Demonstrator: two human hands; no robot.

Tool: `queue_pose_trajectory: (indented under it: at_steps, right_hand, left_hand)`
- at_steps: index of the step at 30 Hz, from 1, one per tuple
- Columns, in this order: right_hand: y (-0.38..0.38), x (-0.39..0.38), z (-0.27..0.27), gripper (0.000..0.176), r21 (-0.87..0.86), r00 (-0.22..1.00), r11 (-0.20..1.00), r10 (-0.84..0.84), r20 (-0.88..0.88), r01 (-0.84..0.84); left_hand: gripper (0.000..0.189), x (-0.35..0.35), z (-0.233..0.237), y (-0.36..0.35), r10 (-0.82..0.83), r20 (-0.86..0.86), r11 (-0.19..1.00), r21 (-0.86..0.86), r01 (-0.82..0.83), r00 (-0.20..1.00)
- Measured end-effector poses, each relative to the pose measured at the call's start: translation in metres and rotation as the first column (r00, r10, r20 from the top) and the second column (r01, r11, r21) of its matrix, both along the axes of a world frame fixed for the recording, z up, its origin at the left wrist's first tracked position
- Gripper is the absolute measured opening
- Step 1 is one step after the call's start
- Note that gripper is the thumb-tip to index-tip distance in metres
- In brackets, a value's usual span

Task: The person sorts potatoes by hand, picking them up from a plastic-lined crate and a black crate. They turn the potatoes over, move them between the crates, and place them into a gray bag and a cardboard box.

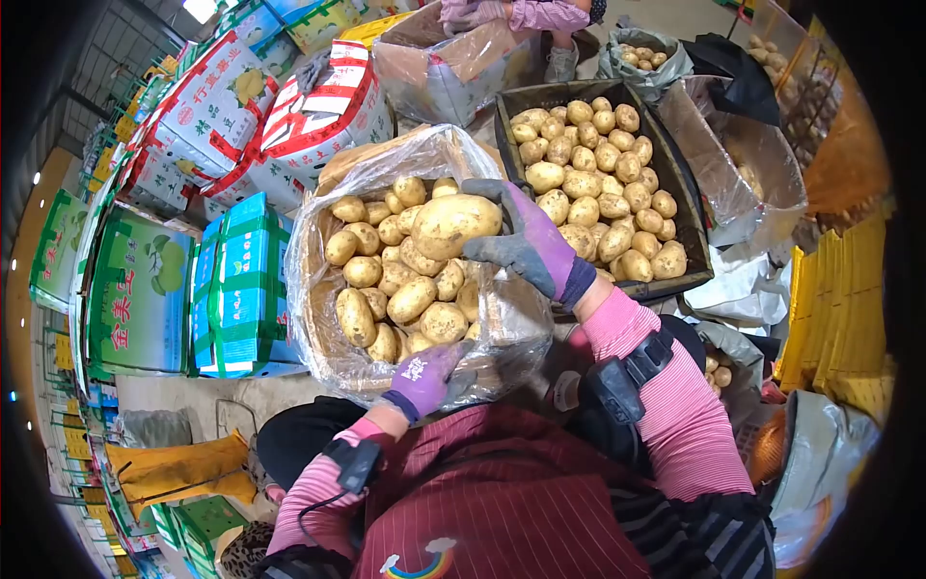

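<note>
My right hand (529,236), in a purple glove with grey fingers, grips a large potato (455,227) above the lined cardboard box. Below it, several potatoes (412,299) lie inside the cardboard box (492,314), whose clear plastic liner (313,328) folds out over the rim. At the near edge of this box, my gloved left hand (424,379) is closed on the plastic-covered rim; its fingertips are partly hidden. A dark rectangular crate (687,183) full of potatoes (598,183) stands just beyond my right hand.
Taped cartons (207,111) and a blue carton (241,285) are stacked at left. Another lined box (463,77) stands ahead, near a person's gloved hand (473,13). At right are an open carton (733,154), a sack of potatoes (644,53) and yellow crates (839,309).
</note>
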State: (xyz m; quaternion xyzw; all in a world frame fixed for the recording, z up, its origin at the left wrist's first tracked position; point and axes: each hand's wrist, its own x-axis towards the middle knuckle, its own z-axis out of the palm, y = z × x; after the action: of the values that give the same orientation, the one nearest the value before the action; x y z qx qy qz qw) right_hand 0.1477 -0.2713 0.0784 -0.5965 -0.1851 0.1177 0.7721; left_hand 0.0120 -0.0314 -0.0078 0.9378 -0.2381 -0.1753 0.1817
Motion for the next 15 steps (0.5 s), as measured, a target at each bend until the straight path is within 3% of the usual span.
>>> queue_pose_trajectory:
  at_steps: [3,5,7,9,13,14,15]
  right_hand:
    - [-0.001,-0.002,0.002,0.072,0.072,0.999,0.997,0.027,-0.047,-0.023]
    - [0.0,-0.004,0.003,0.069,0.26,0.974,0.966,0.072,-0.214,-0.015]
    - [0.001,-0.004,-0.001,0.061,0.298,0.965,0.954,0.11,-0.238,-0.036]
    - [0.001,-0.007,0.0,0.057,0.489,0.933,0.872,0.199,-0.298,-0.03]
    - [-0.015,-0.009,-0.003,0.061,0.513,0.864,0.855,0.314,-0.393,-0.078]
    - [-0.022,-0.009,0.001,0.063,0.647,0.825,0.715,0.515,-0.232,-0.264]
    - [-0.028,-0.013,0.004,0.063,0.632,0.836,0.731,0.497,-0.233,-0.258]
  left_hand:
    - [0.061,-0.003,-0.01,0.001,0.072,0.024,0.997,0.017,-0.072,0.997]
    - [0.058,-0.002,-0.011,0.003,0.064,0.026,0.998,0.029,-0.064,0.998]
    - [0.057,-0.001,-0.018,0.006,0.052,0.065,0.998,0.022,-0.054,0.997]
    - [0.056,-0.002,-0.023,0.009,0.04,0.102,0.999,0.008,-0.041,0.994]
    - [0.057,-0.003,-0.019,0.008,0.054,0.063,0.999,-0.011,-0.053,0.997]
    - [0.057,-0.004,-0.017,0.007,0.059,0.052,0.998,-0.009,-0.059,0.997]
    - [0.057,-0.003,-0.016,0.007,0.063,0.042,0.998,-0.005,-0.062,0.997]
